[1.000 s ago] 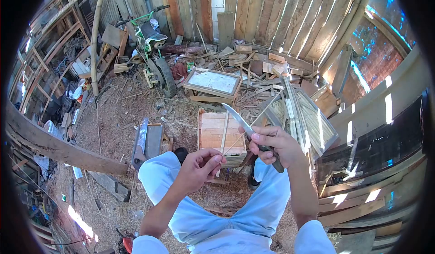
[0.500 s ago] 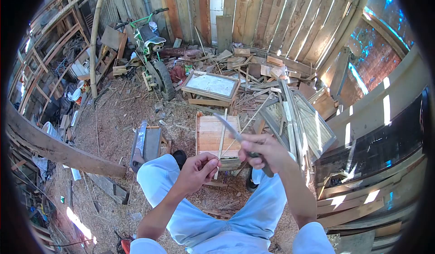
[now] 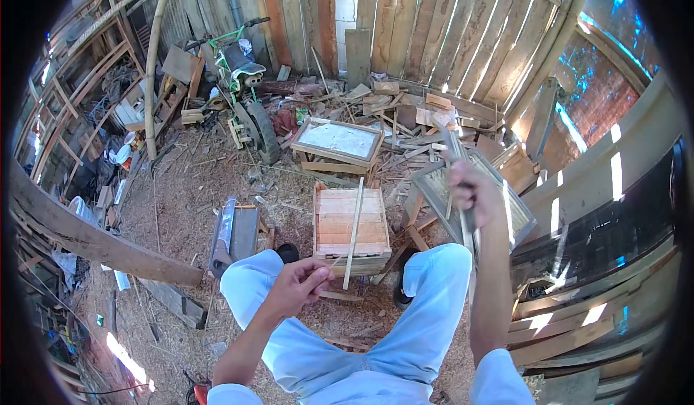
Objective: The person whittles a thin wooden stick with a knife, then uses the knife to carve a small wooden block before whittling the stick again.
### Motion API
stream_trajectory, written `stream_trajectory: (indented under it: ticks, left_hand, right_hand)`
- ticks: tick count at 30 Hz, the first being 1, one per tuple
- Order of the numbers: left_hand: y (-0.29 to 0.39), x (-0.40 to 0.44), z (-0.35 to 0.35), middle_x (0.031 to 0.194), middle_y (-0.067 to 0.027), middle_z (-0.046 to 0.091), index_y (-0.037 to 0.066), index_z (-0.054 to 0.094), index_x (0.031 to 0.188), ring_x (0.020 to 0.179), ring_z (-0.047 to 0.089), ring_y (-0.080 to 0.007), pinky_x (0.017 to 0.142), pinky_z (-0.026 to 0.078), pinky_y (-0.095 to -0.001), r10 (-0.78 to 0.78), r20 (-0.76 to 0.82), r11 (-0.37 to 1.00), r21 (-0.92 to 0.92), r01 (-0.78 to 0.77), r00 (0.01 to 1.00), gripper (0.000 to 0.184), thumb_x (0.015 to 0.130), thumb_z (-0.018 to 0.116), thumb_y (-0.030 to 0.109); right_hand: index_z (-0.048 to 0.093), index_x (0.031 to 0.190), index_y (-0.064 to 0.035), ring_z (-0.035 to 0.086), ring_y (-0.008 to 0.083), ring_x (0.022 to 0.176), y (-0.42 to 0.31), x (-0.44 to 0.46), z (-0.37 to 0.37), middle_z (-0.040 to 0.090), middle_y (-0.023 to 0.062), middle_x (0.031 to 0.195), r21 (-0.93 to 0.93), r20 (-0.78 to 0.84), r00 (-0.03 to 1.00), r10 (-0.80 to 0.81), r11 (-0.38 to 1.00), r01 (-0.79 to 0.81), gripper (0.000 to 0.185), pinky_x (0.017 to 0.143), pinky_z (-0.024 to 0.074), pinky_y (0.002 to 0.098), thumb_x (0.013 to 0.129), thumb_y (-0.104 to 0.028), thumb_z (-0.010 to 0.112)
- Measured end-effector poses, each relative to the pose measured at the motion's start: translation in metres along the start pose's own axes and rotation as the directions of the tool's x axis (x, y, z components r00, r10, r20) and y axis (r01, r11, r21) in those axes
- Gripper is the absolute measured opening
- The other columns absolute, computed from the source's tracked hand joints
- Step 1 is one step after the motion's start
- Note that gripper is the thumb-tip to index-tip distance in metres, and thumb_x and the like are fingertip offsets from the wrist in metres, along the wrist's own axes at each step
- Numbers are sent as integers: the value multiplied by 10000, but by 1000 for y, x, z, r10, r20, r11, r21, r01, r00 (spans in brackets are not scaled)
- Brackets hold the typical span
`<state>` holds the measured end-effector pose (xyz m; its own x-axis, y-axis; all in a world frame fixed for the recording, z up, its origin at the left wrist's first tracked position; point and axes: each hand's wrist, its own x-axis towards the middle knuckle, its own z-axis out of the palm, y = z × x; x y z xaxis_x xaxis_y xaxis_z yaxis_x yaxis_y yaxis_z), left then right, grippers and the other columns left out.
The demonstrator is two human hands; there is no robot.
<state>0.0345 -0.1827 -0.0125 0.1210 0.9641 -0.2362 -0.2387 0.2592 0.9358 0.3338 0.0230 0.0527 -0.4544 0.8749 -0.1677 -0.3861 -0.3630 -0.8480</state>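
Wood, pale and slatted: I take the box (image 3: 347,213) as clock centre. Right hand (image 3: 475,188), blurred toward 3 o'clock, is closed around a knife (image 3: 452,145), its blade pointing to about 11. Left hand (image 3: 305,287), at 7 o'clock, is pinched thumb to fingers; I make out what seems a thin sliver (image 3: 336,263) at the tips, too faint to trace fully. A longer wooden strip (image 3: 355,228) lies over the box, roughly 12 to 6, just beside the left fingers. Handling estimate: knife rigid and fairly light; I would hold it by the handle. Sliver probably near weightless and snappable, so pinch gently at one end. Strip likely springy; grasp mid-length.
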Motion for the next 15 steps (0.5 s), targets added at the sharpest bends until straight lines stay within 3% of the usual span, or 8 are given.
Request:
stream_trajectory:
  ticks: [4, 8, 11, 14, 15]
  left_hand:
    - [-3, 7, -10, 640, 28, 430, 11, 574, 921, 483, 345, -22, 393, 242, -166, -53, -53, 995, -84, 48, 997, 175, 974, 516, 167]
    - [9, 39, 10, 643, 27, 432, 17, 567, 942, 459, 346, -21, 383, 263, -161, -11, -83, 991, -135, 0, 996, 192, 977, 512, 197]
    - [10, 48, 24, 638, 30, 430, 23, 571, 942, 464, 346, -21, 386, 267, -159, 23, 9, 989, -148, -22, 1000, 193, 975, 517, 206]
    - [14, 45, 33, 650, 39, 434, 20, 582, 956, 484, 316, -24, 413, 253, -181, 25, 46, 992, -125, -19, 999, 210, 987, 499, 210]
    - [14, 42, 32, 649, 43, 419, 22, 582, 953, 490, 307, -22, 419, 242, -183, 15, 61, 993, -119, -8, 998, 207, 988, 498, 208]
  right_hand:
    - [513, 1268, -25, 353, 12, 471, 5, -7, 8, 524, -15, 728, -165, -73, 997, -31, 986, 18, 393, 365, 268, 149, 922, -200, 577]
    - [479, 1323, -24, 401, 32, 476, 51, -21, 49, 627, 68, 801, -199, 167, 969, 183, 969, -149, 431, 387, 283, 156, 939, -202, 561]
    - [471, 1335, -20, 405, 36, 478, 67, -31, 75, 628, 78, 798, -288, 275, 920, 280, 937, -199, 443, 396, 291, 165, 942, -202, 562]
    - [530, 1253, -3, 421, 42, 497, 74, -32, 72, 642, 97, 871, -198, 339, 888, 312, 946, -257, 369, 411, 299, 164, 942, -197, 568]
    - [533, 1256, -16, 415, 35, 501, 71, -32, 70, 617, 65, 834, -171, 347, 892, 290, 954, -244, 357, 406, 291, 166, 945, -188, 560]
